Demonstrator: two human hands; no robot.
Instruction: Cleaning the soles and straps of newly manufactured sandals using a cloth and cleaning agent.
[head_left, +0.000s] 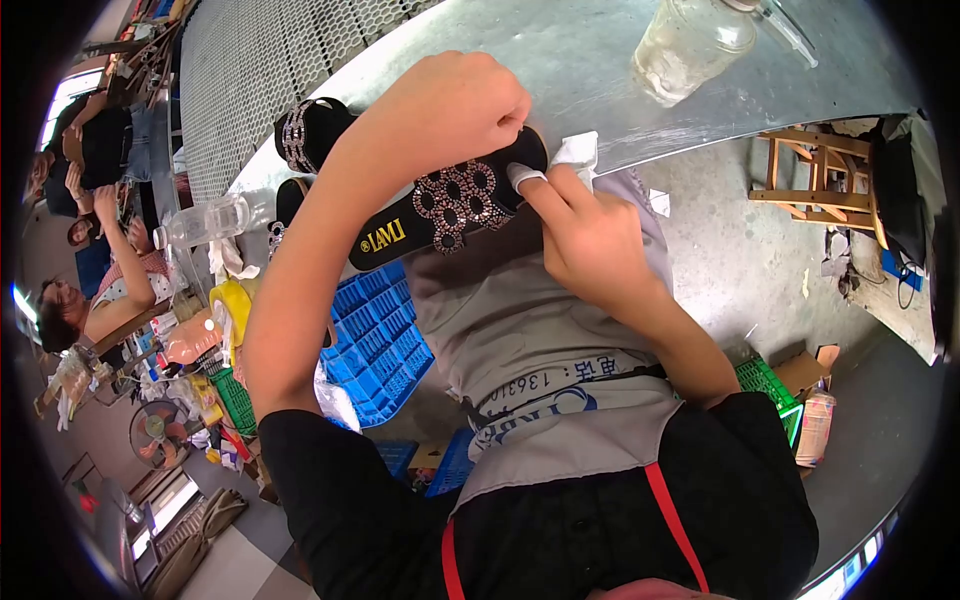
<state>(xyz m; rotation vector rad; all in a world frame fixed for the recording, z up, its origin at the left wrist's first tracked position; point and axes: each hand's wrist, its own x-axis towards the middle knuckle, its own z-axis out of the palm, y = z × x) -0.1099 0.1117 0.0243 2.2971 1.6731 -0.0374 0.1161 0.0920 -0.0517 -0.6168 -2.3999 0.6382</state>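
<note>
Both hands are working over a black sandal [393, 228] by the near edge of the table [575, 75], the right hand [605, 245] pinching white cloth [577, 153] at its toe, the left hand [445, 105] curling, grip hidden; light pressure should be sparing the stones [462, 195].

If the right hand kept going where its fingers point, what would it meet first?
Probably the black jeweled sandal: the right hand seems to touch it with a white-covered fingertip, though depth is unclear.

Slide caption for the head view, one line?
Left hand curled over a black gem-studded sandal, right hand holding white cloth at one end.
</note>
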